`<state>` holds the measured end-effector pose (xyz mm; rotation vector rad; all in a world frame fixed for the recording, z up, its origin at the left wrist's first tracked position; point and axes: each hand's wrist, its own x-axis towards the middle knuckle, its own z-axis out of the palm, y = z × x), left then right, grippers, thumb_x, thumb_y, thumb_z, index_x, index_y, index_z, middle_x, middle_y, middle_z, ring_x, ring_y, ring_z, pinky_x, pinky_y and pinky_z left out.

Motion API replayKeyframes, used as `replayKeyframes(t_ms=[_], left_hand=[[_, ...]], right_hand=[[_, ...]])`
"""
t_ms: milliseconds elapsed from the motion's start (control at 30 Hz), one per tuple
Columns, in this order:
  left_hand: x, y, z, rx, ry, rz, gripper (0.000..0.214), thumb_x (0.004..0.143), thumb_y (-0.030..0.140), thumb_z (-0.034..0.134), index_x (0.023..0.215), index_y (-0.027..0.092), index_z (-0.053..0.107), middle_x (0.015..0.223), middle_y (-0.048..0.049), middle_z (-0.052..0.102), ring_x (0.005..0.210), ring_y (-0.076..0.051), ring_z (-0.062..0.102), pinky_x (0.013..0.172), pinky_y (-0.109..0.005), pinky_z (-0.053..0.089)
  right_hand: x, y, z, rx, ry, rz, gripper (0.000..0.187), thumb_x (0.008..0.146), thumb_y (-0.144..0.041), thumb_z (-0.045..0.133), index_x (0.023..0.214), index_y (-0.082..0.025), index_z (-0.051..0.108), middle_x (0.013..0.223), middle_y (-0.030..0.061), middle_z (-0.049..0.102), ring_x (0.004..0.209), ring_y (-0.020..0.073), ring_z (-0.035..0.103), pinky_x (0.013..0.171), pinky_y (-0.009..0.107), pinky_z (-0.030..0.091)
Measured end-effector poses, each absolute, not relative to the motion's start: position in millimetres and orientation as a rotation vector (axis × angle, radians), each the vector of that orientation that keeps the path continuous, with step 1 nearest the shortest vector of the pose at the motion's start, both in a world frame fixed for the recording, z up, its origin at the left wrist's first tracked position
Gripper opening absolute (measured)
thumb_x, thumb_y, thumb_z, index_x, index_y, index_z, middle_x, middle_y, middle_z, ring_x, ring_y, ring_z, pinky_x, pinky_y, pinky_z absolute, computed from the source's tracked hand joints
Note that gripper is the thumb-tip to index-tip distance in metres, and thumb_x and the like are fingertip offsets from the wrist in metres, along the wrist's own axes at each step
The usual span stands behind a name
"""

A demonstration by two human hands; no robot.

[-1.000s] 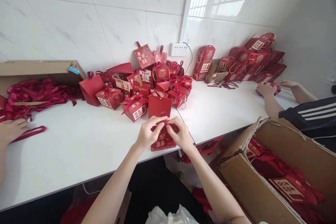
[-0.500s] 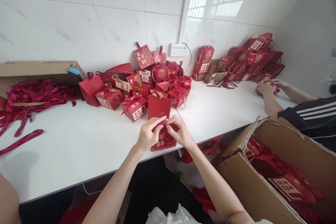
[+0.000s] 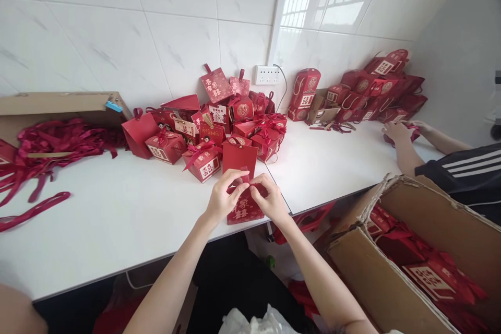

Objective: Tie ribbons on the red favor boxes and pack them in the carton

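At the table's front edge stands a red gift box (image 3: 246, 213) with pale printed characters on its front. Its taller plain red panel (image 3: 239, 156) rises behind my fingers. A dark red ribbon (image 3: 245, 173) shows at the top of the box, between my hands. My left hand (image 3: 224, 199) pinches at the ribbon from the left, thumb and forefinger together. From the right, my right hand (image 3: 269, 199) pinches close to the same spot, its fingertips almost meeting the left ones. The fingers partly hide the ribbon.
Several finished-looking red boxes (image 3: 203, 162) crowd the table behind. Loose ribbons (image 3: 70, 141) spill from a cardboard box (image 3: 58, 103) at left. An open carton (image 3: 352, 255) of red boxes stands at right. Beyond it, a co-worker's hands (image 3: 397, 133) hold something red. More boxes (image 3: 368, 86) are stacked there.
My hands stay at the top of the box; their fingertips have shifted slightly on the ribbon. The whole view has moved a little.
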<state>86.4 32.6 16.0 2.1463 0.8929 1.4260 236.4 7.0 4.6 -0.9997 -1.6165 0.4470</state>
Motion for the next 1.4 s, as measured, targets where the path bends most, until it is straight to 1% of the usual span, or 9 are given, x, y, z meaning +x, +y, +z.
replayKeyframes(t_ms=[167,500,700,867,1000,1067,1167,1267,1400], left_hand=[[88,33,14,2.158,0.856,1.465,0.013,0.089,0.023,0.052,0.092,0.022,0.064,0.086,-0.0024,0.067,0.083,-0.015,0.064,0.075,-0.027,0.054],[82,33,18,2.084,0.809,1.294,0.037,0.081,0.011,0.049,0.115,0.021,0.062,0.106,-0.0059,0.064,0.098,-0.018,0.063,0.076,-0.028,0.056],[79,34,17,1.904,0.765,1.225,0.041,0.078,0.015,0.052,0.117,0.022,0.06,0.105,-0.0052,0.065,0.084,-0.017,0.064,0.073,-0.031,0.055],[63,33,-1,1.69,0.644,1.233,0.06,0.083,0.032,0.054,0.138,0.025,0.031,0.134,-0.0115,0.053,0.12,-0.026,0.051,0.101,-0.045,0.04],[68,15,-11,1.667,0.666,1.162,0.077,0.074,0.042,0.067,0.139,0.027,0.026,0.144,-0.0123,0.039,0.135,-0.029,0.035,0.109,-0.045,0.031],[84,3,-5,1.636,0.624,1.121,0.082,0.069,0.04,0.072,0.137,0.027,0.028,0.141,-0.013,0.042,0.128,-0.029,0.044,0.104,-0.043,0.039],[117,-11,19,1.438,0.628,1.174,0.062,0.07,0.04,0.073,0.119,0.025,0.04,0.117,-0.0093,0.059,0.092,-0.021,0.066,0.077,-0.034,0.056],[149,-20,48,1.201,0.728,1.235,0.044,0.07,0.045,0.072,0.094,0.022,0.043,0.09,-0.0004,0.064,0.065,-0.014,0.066,0.051,-0.023,0.054],[176,-30,74,1.155,0.598,1.068,0.04,0.073,0.048,0.068,0.084,0.023,0.04,0.068,0.0063,0.061,0.049,-0.011,0.062,0.041,-0.019,0.051]], right_hand=[[238,6,5,-1.005,-1.625,0.489,0.008,0.084,-0.019,0.051,0.081,-0.022,0.057,0.079,0.0017,0.059,0.075,0.016,0.058,0.07,0.03,0.048],[239,10,9,-1.044,-1.629,0.56,0.008,0.084,-0.02,0.05,0.079,-0.021,0.056,0.079,0.0015,0.057,0.076,0.0159,0.056,0.072,0.03,0.046],[240,8,9,-1.028,-1.611,0.644,0.008,0.084,-0.023,0.052,0.082,-0.021,0.059,0.083,0.0024,0.06,0.08,0.0165,0.058,0.076,0.031,0.046],[254,5,11,-1.061,-1.342,0.772,0.028,0.08,-0.029,0.06,0.106,-0.022,0.06,0.082,0.0004,0.061,0.076,0.0156,0.058,0.074,0.03,0.047],[281,1,24,-0.981,-0.842,0.852,0.024,0.071,-0.038,0.07,0.086,-0.021,0.062,0.076,-0.0012,0.063,0.067,0.0132,0.057,0.064,0.025,0.047],[296,-5,33,-0.921,-0.608,0.917,0.024,0.066,-0.037,0.074,0.077,-0.02,0.061,0.072,-0.002,0.064,0.064,0.0117,0.057,0.061,0.023,0.048],[315,-21,45,-0.95,-0.383,1.084,0.019,0.068,-0.032,0.072,0.076,-0.019,0.062,0.071,-0.001,0.066,0.061,0.0116,0.06,0.056,0.021,0.05],[335,-48,50,-0.957,-0.37,1.431,0.016,0.077,-0.03,0.063,0.087,-0.018,0.064,0.074,0.0014,0.069,0.058,0.0133,0.063,0.045,0.02,0.051],[360,-93,48,-0.856,-0.343,1.602,0.016,0.078,-0.019,0.058,0.092,-0.016,0.065,0.066,-0.0005,0.068,0.047,0.0094,0.061,0.035,0.013,0.046]])
